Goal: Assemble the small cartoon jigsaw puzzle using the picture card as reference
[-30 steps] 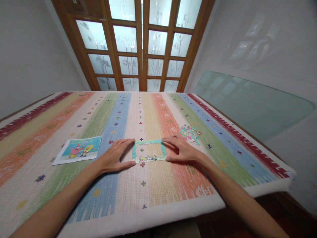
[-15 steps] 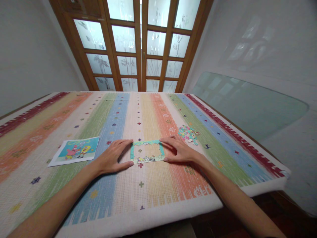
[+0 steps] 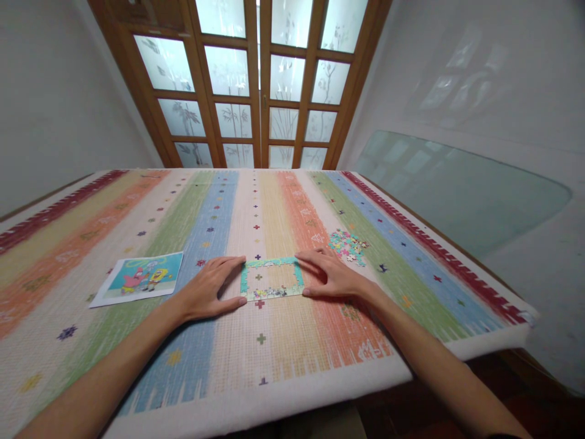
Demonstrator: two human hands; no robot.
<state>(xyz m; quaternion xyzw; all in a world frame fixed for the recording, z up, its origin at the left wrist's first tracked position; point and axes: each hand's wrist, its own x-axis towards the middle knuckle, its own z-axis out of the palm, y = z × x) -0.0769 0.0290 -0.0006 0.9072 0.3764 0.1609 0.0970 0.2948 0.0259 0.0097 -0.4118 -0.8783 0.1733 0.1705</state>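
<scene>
A jigsaw puzzle border (image 3: pixel 270 292) lies flat on the tablecloth, joined into a rectangle with the cloth showing through its middle. My left hand (image 3: pixel 208 289) grips its left end, the thumb at the near corner and the fingertips at the far corner. At the right end, my right hand (image 3: pixel 329 274) spans the corners the same way, thumb near and fingers far. Just beyond my right hand sits a pile of loose jigsaw pieces (image 3: pixel 347 246). Left of my left hand lies a printed cartoon picture (image 3: pixel 144 277) on white paper.
The striped tablecloth (image 3: pixel 292 341) covers a wide table, whose near edge (image 3: pixel 274 405) runs below my forearms. A glass panel (image 3: pixel 457 183) stands along the right wall. Wooden doors with frosted panes (image 3: pixel 235 119) rise behind the table.
Both hands stay at the ends of the puzzle border, with hardly any movement. The view has shifted very slightly.
</scene>
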